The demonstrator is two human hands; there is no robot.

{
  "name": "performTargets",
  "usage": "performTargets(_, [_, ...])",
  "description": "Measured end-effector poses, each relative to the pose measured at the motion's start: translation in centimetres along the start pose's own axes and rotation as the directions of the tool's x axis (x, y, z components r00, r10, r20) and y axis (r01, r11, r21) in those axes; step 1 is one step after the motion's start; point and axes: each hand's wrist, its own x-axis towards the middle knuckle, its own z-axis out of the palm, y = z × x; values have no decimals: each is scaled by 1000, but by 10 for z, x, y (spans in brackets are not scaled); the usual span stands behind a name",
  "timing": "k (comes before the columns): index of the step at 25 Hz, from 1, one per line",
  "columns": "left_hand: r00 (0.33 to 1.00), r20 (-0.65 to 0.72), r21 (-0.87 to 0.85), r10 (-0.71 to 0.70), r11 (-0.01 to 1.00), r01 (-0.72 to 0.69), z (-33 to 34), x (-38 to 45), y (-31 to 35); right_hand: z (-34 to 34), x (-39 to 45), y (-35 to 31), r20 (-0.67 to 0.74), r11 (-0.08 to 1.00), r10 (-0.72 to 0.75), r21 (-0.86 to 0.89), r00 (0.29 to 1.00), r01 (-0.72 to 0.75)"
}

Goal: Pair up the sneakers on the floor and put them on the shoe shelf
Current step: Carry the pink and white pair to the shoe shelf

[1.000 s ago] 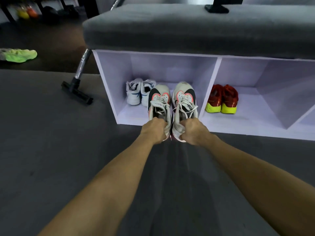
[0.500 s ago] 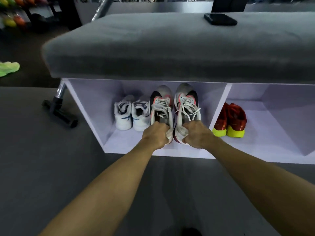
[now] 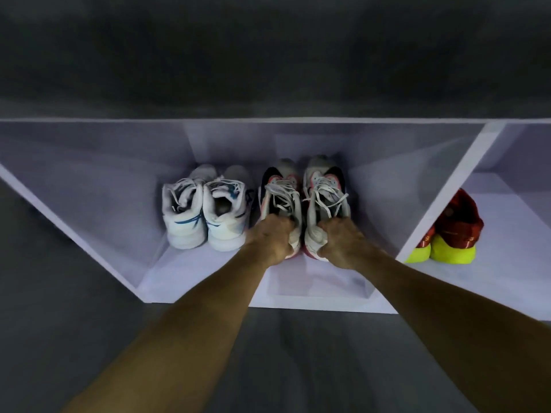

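Observation:
Two grey sneakers with black and pink trim sit side by side inside the left compartment of the white shoe shelf [image 3: 298, 305], toes toward the back. My left hand [image 3: 272, 238] grips the heel of the left grey sneaker [image 3: 280, 186]. The heel of the right grey sneaker [image 3: 323, 186] is gripped by my right hand [image 3: 343, 241]. A pair of white sneakers with blue stripes [image 3: 205, 213] stands just left of them in the same compartment.
A pair of red sneakers with yellow-green soles [image 3: 450, 234] stands in the right compartment, behind the white divider [image 3: 441, 201]. A grey cushion [image 3: 268, 55] tops the shelf. Dark grey floor [image 3: 59, 323] lies in front.
Both hands have pushed the grey sneakers deeper into the left compartment, level with the white pair. My head has come closer and lower, so the cushion fills the top of the view.

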Motion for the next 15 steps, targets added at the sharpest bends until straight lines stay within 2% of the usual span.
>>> performTargets(6, [1000, -28, -103, -9, 995, 6, 10, 19, -7, 8, 13, 7, -6, 999, 18, -29, 1000, -18])
performTargets(10, [996, -91, -87, 11, 996, -18, 12, 17, -10, 0, 15, 2, -92, 998, -14, -63, 996, 8])
performTargets(15, [994, -112, -25, 15, 1000, -18, 22, -10, -10, 6, -6, 4, -127, 998, -65, 17, 990, 67])
